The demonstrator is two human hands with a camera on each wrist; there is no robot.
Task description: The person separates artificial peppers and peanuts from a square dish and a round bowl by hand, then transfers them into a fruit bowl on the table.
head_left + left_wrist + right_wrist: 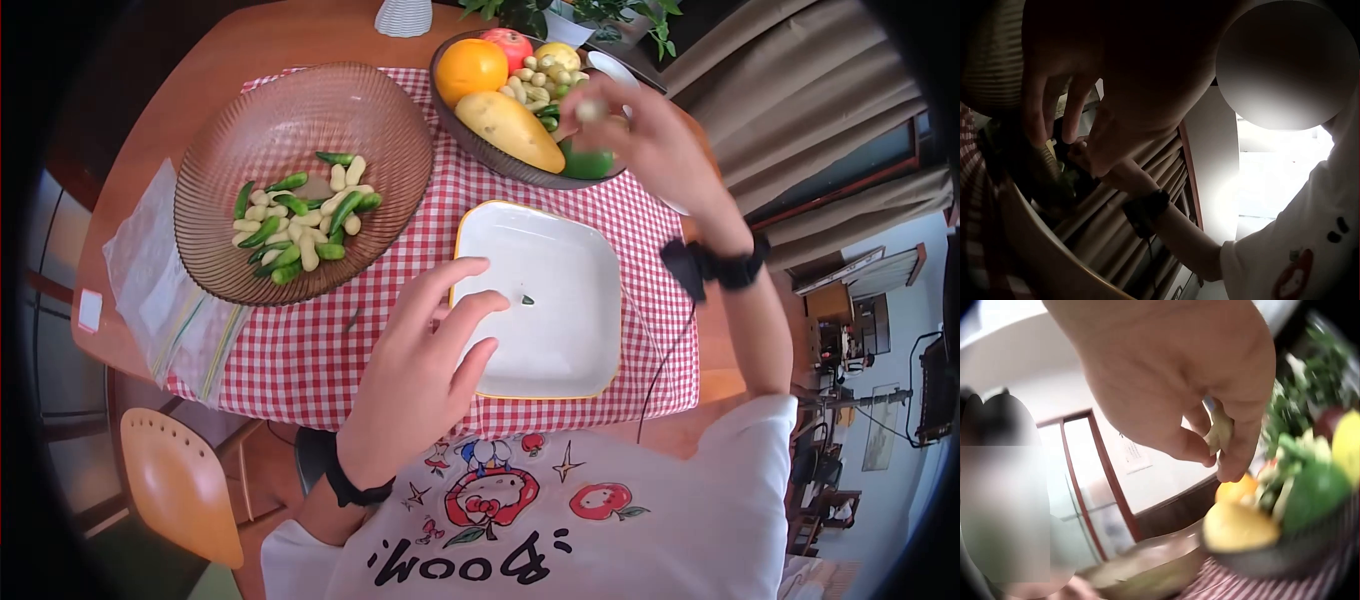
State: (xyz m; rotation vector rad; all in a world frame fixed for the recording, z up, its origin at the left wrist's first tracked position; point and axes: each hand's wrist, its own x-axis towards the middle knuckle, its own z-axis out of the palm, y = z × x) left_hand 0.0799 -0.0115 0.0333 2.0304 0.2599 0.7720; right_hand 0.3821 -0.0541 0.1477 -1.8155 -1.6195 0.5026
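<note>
My right hand [640, 140] is raised over the right side of a dark fruit bowl [490, 160]. Between its thumb and fingertips it pinches a pale peanut [1219, 432], blurred in the head view. Under it in that bowl lie several peanuts [545, 80], small green peppers [548, 120], a yellow mango [510, 130], an orange [472, 68] and a dark green fruit [585, 160]. My left hand [415, 360] hovers at the left edge of a white square dish [560, 350], fingers loosely bent and holding nothing. A small green pepper piece [528, 299] lies in the dish.
A large ribbed glass bowl [390, 120] on the left holds peanuts and green peppers. Beside it lies a clear zip bag [150, 260]. A red checked cloth [300, 350] covers part of the wooden table [230, 45]. Plants [640, 20] stand behind the fruit bowl.
</note>
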